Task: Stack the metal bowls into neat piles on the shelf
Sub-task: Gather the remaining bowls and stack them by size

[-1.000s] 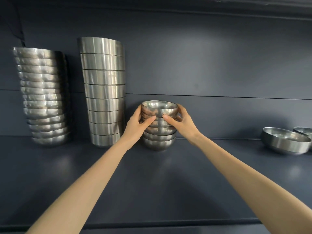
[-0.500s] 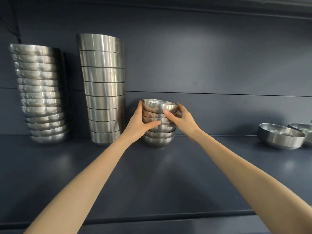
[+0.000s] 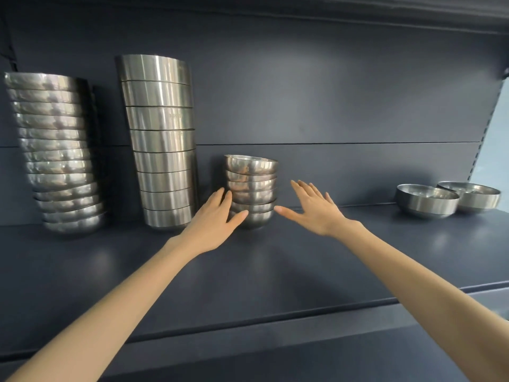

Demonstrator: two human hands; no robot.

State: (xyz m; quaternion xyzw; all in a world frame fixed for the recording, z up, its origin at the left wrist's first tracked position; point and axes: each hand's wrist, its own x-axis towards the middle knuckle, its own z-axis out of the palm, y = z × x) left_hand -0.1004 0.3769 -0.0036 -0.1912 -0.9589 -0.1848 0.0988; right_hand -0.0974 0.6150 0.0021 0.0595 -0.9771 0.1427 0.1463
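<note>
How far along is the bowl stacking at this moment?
Done: a hammered pile and a smooth pile stand at the left, a small pile upright beside them. In hand: nothing; left hand and right hand are open either side of the small pile. Left: two loose bowls farther right on the shelf.

Shiny silver small bowl stack [image 3: 251, 188], hammered silver stack [image 3: 59, 150], dark blue-grey shelf [image 3: 303, 257]

Shiny polished metal bowls [image 3: 250, 188] stacked mid-frame; left pile [image 3: 59, 150] looks dimpled, hammered metal; dark shelf [image 3: 275, 266] is smooth, matt.
</note>
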